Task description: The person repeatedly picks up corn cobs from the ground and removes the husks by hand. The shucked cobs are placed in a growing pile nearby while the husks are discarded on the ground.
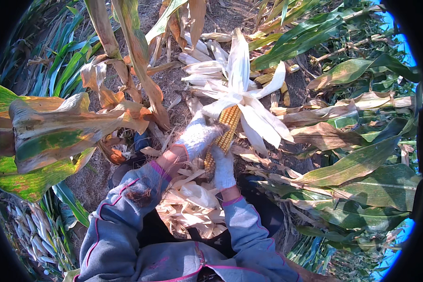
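Observation:
An ear of corn [230, 121] with yellow kernels slants in front of me, its pale husk [239, 67] peeled back and splayed out at the far end. My right hand [222, 167], in a whitish knit glove, is wrapped around the ear's nearer part. From the left, my left hand [201, 135] in a matching glove grips the side of the ear just below the husk. Brown corn silk clings to the left glove and to my left sleeve [141, 195]. The left fingertips are partly hidden against the kernels.
Unhusked ears [204, 72] and several bare yellow ears [268, 78] lie on the ground beyond my hands. Loose husks [190, 201] are heaped between my legs. Dry stalks [134, 53] rise at the left, broad corn leaves [359, 165] crowd the right. Another pile of ears [35, 236] lies at lower left.

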Demonstrator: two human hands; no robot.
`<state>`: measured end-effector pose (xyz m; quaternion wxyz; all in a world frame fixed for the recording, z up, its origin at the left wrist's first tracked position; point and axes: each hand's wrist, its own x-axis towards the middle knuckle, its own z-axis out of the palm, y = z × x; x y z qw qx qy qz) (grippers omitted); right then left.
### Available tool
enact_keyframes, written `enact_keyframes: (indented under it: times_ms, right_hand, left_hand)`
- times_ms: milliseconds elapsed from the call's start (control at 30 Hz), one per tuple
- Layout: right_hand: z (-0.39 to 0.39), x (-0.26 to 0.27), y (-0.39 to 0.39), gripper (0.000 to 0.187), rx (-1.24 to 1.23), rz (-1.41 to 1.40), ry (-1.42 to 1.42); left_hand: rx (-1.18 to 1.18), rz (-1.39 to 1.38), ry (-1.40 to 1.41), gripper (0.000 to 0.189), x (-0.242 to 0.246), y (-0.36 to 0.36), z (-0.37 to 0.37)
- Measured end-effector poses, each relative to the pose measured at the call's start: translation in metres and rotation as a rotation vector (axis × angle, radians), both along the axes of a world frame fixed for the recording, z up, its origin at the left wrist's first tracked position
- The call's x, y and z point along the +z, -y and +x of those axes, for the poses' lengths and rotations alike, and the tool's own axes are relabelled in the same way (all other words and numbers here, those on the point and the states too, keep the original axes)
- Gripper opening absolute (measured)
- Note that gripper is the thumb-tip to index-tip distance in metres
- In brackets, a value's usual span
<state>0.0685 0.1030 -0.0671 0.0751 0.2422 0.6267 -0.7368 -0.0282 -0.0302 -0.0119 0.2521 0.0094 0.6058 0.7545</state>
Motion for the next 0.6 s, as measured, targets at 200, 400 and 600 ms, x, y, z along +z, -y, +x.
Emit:
enact_keyframes:
  times_ms: [200, 400, 600]
  right_hand:
    - [0.036, 0.008, -0.061, 0.049, 0.305, 1.27, -0.459]
    - [-0.018, 0.082, -0.129, 0.047, -0.08, 0.577, -0.488]
    - [-0.076, 0.112, -0.098, 0.044, 0.14, 0.316, -0.221]
  left_hand:
    - [-0.242, 0.304, -0.18, 0.048, -0.016, -0.003, 0.008]
    - [-0.509, 1.459, 0.47, 0.055, -0.051, -0.018, 0.002]
    - [-0.407, 0.439, -0.14, 0.056, -0.072, -0.032, 0.015]
